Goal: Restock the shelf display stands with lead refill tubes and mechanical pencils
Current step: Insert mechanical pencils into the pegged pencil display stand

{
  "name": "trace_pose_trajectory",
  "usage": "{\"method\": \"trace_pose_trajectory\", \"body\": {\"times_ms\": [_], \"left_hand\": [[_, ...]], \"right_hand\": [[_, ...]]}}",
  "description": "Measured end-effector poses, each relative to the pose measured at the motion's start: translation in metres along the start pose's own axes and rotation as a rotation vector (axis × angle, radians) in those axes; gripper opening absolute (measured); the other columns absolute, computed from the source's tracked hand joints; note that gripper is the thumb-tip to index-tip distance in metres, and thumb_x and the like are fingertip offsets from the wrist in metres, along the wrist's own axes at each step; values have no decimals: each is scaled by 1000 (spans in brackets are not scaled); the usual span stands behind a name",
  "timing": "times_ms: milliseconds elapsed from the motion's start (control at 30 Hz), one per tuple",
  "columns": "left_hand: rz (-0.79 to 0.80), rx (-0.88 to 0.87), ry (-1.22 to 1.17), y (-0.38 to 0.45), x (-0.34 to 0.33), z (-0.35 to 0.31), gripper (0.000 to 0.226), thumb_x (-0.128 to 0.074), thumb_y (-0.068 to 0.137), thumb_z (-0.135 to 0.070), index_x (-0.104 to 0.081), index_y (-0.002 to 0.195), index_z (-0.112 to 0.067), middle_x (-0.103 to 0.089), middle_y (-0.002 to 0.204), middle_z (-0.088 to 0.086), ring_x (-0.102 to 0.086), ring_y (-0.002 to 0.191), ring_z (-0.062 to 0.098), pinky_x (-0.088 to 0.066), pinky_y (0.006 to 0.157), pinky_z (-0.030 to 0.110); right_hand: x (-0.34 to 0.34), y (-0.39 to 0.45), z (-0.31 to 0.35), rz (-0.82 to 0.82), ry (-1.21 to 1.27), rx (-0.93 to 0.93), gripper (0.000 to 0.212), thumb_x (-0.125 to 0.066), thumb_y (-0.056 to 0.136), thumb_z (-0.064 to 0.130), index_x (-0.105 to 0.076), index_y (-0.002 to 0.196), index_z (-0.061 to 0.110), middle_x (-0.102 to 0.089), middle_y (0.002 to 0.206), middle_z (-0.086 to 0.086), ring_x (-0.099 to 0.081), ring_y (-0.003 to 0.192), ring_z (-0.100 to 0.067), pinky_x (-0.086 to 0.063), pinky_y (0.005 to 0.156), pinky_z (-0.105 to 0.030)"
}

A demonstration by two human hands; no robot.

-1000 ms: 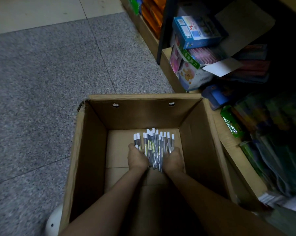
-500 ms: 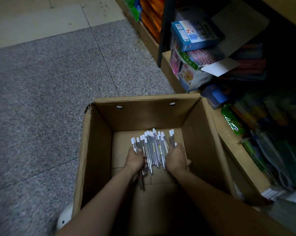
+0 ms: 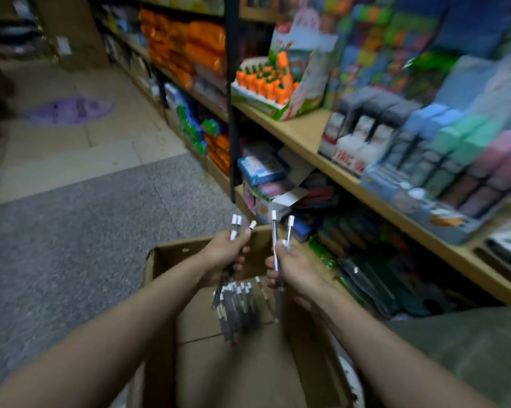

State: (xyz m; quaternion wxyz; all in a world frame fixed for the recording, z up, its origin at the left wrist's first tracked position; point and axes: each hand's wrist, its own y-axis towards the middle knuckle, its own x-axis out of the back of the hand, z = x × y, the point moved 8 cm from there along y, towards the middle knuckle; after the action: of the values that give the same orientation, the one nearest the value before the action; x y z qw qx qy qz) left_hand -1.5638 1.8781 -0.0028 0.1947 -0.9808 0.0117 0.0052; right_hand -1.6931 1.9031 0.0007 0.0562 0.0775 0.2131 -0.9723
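My left hand [image 3: 224, 257] grips a small bunch of white-capped mechanical pencils [image 3: 236, 226] above the open cardboard box [image 3: 171, 254]. Beside it, my right hand [image 3: 295, 269] holds a few more pencils [image 3: 274, 240] upright, their caps pointing up. Several more pencils [image 3: 238, 307] lie in a loose heap on the box floor below both hands. A tiered display stand [image 3: 442, 184] with grey, blue, green and pink packs sits on the wooden shelf [image 3: 304, 136] to the right, blurred.
Shelving runs along the right side, packed with stationery. A carrot-shaped item display [image 3: 274, 83] stands on the middle shelf. Blue and pink boxes [image 3: 263, 172] crowd the lower shelf near the box. Grey speckled floor [image 3: 86, 231] stretches to the left.
Both hands have lifted out of the box, each holding pencils, while the rest stayed on the box floor. The view has tilted up from the box to the shelves.
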Motion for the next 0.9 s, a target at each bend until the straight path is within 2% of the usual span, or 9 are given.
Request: {"method": "trace_pose_trajectory", "body": {"times_ms": [133, 233, 367, 433, 500, 600, 700, 800, 900], "left_hand": [[157, -164, -132, -37, -54, -76, 27, -64, 90, -39, -51, 77, -20, -38, 51, -9, -24, 35, 2, -19, 31, 14], [250, -199, -207, -66, -93, -103, 31, -76, 71, -47, -63, 76, -19, -41, 50, -6, -26, 35, 3, -19, 31, 15], [413, -119, -308, -88, -132, -115, 31, -75, 73, -46, -70, 81, -18, -33, 42, -4, -29, 35, 9, -26, 42, 21], [450, -106, -369, -92, -139, -122, 32, -76, 72, -44, -66, 81, -15, -35, 44, -5, -29, 33, 6, -25, 38, 18], [448, -123, -428, -92, -139, -131, 34, -74, 73, -41, -60, 82, -11, -46, 51, -5, -27, 32, 1, -22, 30, 13], [438, -155, -444, -87, -140, -138, 32, -68, 79, -37, -59, 85, -7, -65, 66, 1, -27, 33, 1, -24, 27, 13], [394, -174, -429, -78, -140, -136, 34, -69, 78, -38, -56, 88, -8, -63, 63, 1, -28, 34, 1, -24, 28, 14], [377, -181, -370, -70, -146, -129, 28, -64, 90, -36, -55, 91, -9, -60, 63, -1, -28, 36, 3, -24, 29, 14], [370, -166, -329, -64, -155, -121, 23, -62, 93, -33, -55, 92, -11, -59, 64, 0, -27, 38, 4, -23, 30, 15]], "right_hand": [[12, -60, 64, 100, 19, 113, 24, -28, 107, 27, -37, 88, 17, -40, 63, 0, -32, 41, -7, -26, 45, -23], [28, -100, 99, 120, -13, 217, 22, -29, 107, 29, -43, 94, 18, -43, 64, 2, -33, 45, -7, -28, 43, -18], [50, -134, 121, 57, -11, 274, 25, -33, 106, 31, -50, 103, 13, -55, 72, -4, -49, 57, -14, -44, 57, -28], [63, -145, 122, -2, 26, 238, 27, -38, 105, 30, -52, 111, 8, -63, 88, -11, -65, 75, -23, -54, 75, -38], [83, -160, 131, -127, 28, 272, 28, -40, 104, 28, -53, 115, 5, -62, 98, -14, -68, 86, -23, -60, 76, -37], [134, -201, 178, -469, -327, 554, 26, -42, 102, 34, -58, 102, 15, -59, 83, -1, -54, 62, -7, -49, 55, -27], [188, -251, 226, -855, -775, 729, 25, -43, 100, 39, -57, 87, 24, -59, 69, 8, -50, 53, -5, -37, 52, -30], [223, -257, 230, -1031, -1238, 538, 25, -47, 97, 39, -63, 90, 21, -62, 71, 2, -59, 63, -17, -46, 54, -34], [234, -225, 201, -952, -1482, 344, 32, -57, 91, 47, -58, 93, 16, -57, 77, -2, -59, 77, -28, -43, 58, -34]]}}
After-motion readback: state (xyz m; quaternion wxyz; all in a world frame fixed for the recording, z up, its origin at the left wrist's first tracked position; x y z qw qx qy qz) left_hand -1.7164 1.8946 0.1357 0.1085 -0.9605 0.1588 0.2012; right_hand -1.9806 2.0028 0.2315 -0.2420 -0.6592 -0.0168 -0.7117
